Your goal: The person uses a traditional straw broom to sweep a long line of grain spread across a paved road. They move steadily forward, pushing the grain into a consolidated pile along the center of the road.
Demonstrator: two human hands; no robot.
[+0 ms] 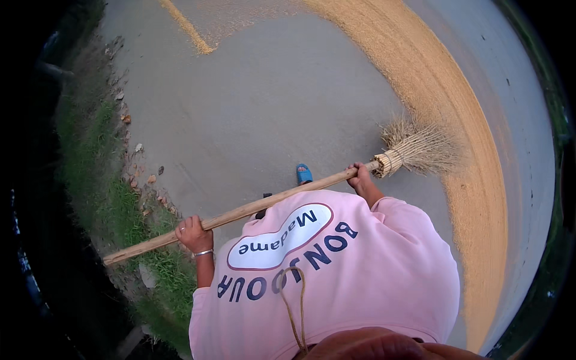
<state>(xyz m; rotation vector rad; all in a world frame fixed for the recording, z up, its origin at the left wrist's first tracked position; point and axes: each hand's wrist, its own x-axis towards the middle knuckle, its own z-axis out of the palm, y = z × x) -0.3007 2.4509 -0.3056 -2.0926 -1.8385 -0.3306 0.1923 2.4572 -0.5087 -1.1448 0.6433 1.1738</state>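
A twig broom (264,204) with a long wooden handle lies slantwise across the front of my body, held in both hands. My left hand (194,234), with a ring and a bracelet at the wrist, is wrapped round the handle toward its bare end. Close to the bound bristles, my right hand (360,177) grips the same handle. The fanned bristles (426,147) point right, over the inner edge of a broad curved band of yellow grain (444,90). Whether they touch the grain I cannot tell.
Grey concrete (258,96) spreads ahead of me. A thin line of grain (189,27) lies at the far left. Grass (126,210) with dry leaves and stones borders the concrete on the left. My foot in a blue sandal (304,173) shows beyond the handle.
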